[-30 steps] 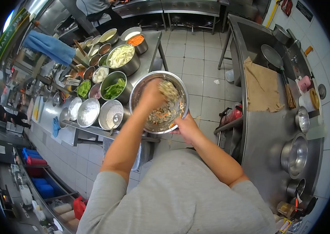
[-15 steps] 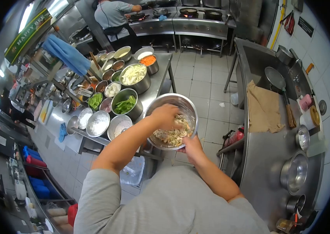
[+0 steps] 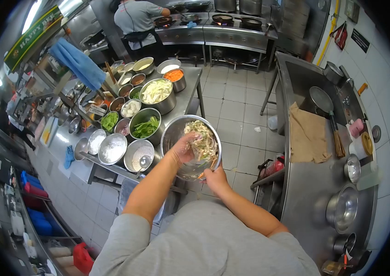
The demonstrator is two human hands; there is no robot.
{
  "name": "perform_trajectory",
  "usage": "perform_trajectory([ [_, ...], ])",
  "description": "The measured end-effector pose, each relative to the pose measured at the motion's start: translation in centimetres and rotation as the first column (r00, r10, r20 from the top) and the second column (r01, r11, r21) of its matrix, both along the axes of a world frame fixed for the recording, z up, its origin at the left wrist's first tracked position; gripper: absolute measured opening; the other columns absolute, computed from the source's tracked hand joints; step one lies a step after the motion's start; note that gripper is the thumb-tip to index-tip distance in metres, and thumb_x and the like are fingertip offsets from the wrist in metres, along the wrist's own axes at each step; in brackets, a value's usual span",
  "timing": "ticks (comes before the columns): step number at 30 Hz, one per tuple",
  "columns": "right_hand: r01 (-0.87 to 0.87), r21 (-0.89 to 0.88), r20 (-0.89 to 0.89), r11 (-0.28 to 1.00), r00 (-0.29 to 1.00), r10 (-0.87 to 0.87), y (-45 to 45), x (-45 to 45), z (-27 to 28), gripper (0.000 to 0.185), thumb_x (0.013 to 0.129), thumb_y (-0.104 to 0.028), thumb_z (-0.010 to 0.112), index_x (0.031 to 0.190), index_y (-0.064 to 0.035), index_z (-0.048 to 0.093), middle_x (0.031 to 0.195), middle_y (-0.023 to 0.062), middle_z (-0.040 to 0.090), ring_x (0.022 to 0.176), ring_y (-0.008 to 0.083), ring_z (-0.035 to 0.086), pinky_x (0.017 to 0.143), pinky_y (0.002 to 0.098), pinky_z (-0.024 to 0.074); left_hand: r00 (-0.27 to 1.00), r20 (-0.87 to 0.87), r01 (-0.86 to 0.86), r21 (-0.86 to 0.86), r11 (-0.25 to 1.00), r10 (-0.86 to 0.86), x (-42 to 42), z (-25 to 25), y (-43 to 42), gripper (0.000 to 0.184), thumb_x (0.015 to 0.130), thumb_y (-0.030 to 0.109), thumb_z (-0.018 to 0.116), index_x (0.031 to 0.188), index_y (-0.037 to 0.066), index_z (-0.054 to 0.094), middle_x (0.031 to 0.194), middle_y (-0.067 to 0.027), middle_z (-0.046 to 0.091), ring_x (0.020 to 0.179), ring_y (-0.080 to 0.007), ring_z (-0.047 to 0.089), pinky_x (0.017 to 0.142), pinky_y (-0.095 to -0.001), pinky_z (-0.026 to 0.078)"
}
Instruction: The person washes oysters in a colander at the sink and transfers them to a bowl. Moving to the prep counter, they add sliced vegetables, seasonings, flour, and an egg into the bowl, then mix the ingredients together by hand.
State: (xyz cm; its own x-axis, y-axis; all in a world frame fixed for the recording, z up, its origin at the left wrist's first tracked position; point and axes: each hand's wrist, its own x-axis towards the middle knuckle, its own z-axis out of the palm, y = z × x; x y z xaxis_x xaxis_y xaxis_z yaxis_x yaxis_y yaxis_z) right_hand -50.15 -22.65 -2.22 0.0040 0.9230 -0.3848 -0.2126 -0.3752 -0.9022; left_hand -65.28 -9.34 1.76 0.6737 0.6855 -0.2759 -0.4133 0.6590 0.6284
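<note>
A steel mixing bowl (image 3: 169, 133) is tilted in front of me at the corner of the prep table. In it lies a pale, coated mixture of shredded vegetables (image 3: 204, 142), with green and orange bits. My left hand (image 3: 186, 149) is inside the bowl, its smeared fingers curled into the left side of the mixture; some fingertips are hidden under it. My right hand (image 3: 216, 181) grips the lower right rim, thumb over the edge and the other fingers out of sight beneath. Just left of the bowl stands a bowl of white flour (image 3: 136, 155) with a ladle (image 3: 145, 162) in it.
The prep table (image 3: 187, 89) carries pots of shredded cabbage (image 3: 157, 91), green peppers (image 3: 146, 127) and carrot (image 3: 174, 75). At right, a steel counter (image 3: 308, 184) holds cardboard (image 3: 310, 133), a bamboo brush (image 3: 338, 138) and bowls. A co-worker (image 3: 135, 23) stands at the stoves.
The bowl has shifted left and tips more toward me. My left hand has turned from palm-down over the mixture to its left side, bunching it toward the upper right. A ladle now shows in the flour.
</note>
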Motion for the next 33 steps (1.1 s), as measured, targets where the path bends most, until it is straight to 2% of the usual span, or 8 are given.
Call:
perform_trajectory([
  [5,0.057,0.002,-0.043,0.998,0.997,-0.057,0.4,0.0,2.7,0.059,0.089,0.000,0.049,0.146,-0.0088,0.033,0.127,0.0157,0.059,0.093,0.0271,0.071,0.065,0.0371,0.0639,0.809,-0.466,0.080,0.691,0.719,0.358,0.0,5.9,-0.8,0.043,0.073,0.002,0.077,0.115,0.002,0.068,0.106,-0.0108,0.074,0.098,-0.0288,0.071,0.090,-0.0373,0.054],
  [7,0.154,-0.065,-0.173,0.986,0.971,-0.163,0.6,0.4,5.0,0.059,0.088,0.000,0.048,0.145,-0.0096,0.034,0.126,0.0167,0.059,0.093,0.0272,0.071,0.067,0.0378,0.0641,0.665,-0.544,0.527,0.827,0.196,0.511,-0.3,6.4,-1.5,0.045,0.070,0.004,0.079,0.113,0.000,0.069,0.112,-0.0181,0.072,0.102,-0.0330,0.069,0.094,-0.0391,0.053],
  [8,0.162,-0.107,-0.255,0.981,0.949,-0.184,1.0,0.8,4.9,0.062,0.087,0.000,0.048,0.146,-0.0106,0.034,0.126,0.0175,0.060,0.094,0.0274,0.072,0.069,0.0385,0.0646,0.269,-0.936,0.862,0.340,0.377,0.228,-0.8,7.5,-1.1,0.060,0.070,0.005,0.080,0.129,0.006,0.064,0.128,-0.0227,0.063,0.121,-0.0359,0.060,0.107,-0.0403,0.046],
  [15,0.167,0.034,-0.141,0.985,0.977,-0.161,0.5,0.1,6.1,0.063,0.086,0.000,0.048,0.147,-0.0097,0.033,0.127,0.0155,0.060,0.095,0.0273,0.072,0.070,0.0389,0.0650,0.211,-0.710,0.748,0.560,0.356,0.672,0.4,5.4,-5.0,0.077,0.067,0.013,0.088,0.138,0.016,0.059,0.143,-0.0258,0.047,0.131,-0.0456,0.049,0.111,-0.0465,0.042],
  [24,0.033,-0.088,-0.309,0.996,0.949,-0.059,0.0,0.8,4.1,0.059,0.089,-0.003,0.047,0.146,-0.0090,0.034,0.131,0.0162,0.057,0.105,0.0275,0.068,0.071,0.0391,0.0652,0.056,-0.833,0.596,0.470,0.651,0.551,1.7,6.6,1.1,0.051,0.069,0.012,0.081,0.119,0.005,0.069,0.117,-0.0265,0.068,0.122,-0.0396,0.060,0.104,-0.0448,0.046],
  [27,0.023,-0.040,-0.220,0.999,0.975,-0.032,0.0,1.2,5.7,0.058,0.089,-0.004,0.047,0.145,-0.0088,0.035,0.130,0.0161,0.058,0.103,0.0278,0.069,0.071,0.0387,0.0649,0.264,-0.855,0.631,0.504,0.590,0.448,2.2,4.6,1.6,0.061,0.072,0.019,0.082,0.129,0.009,0.063,0.134,-0.0262,0.060,0.131,-0.0420,0.053,0.105,-0.0474,0.047],
  [29,0.021,-0.068,-0.237,0.997,0.971,-0.037,-0.1,2.2,5.6,0.057,0.090,-0.005,0.048,0.145,-0.0090,0.035,0.129,0.0158,0.060,0.100,0.0273,0.070,0.071,0.0380,0.0646,0.382,-0.759,0.871,0.486,0.068,0.527,2.6,4.2,-2.6,0.071,0.073,0.020,0.081,0.139,0.015,0.055,0.150,-0.0249,0.046,0.138,-0.0451,0.044,0.103,-0.0520,0.048],
  [33,-0.046,-0.108,-0.217,0.993,0.976,0.022,-1.2,2.7,5.3,0.057,0.091,-0.006,0.048,0.145,-0.0092,0.035,0.128,0.0158,0.061,0.099,0.0265,0.071,0.071,0.0386,0.0642,0.052,-0.844,0.962,0.185,0.198,0.534,3.4,8.1,-5.5,0.076,0.073,0.019,0.080,0.143,0.020,0.049,0.159,-0.0228,0.032,0.143,-0.0480,0.036,0.100,-0.0565,0.049],
])
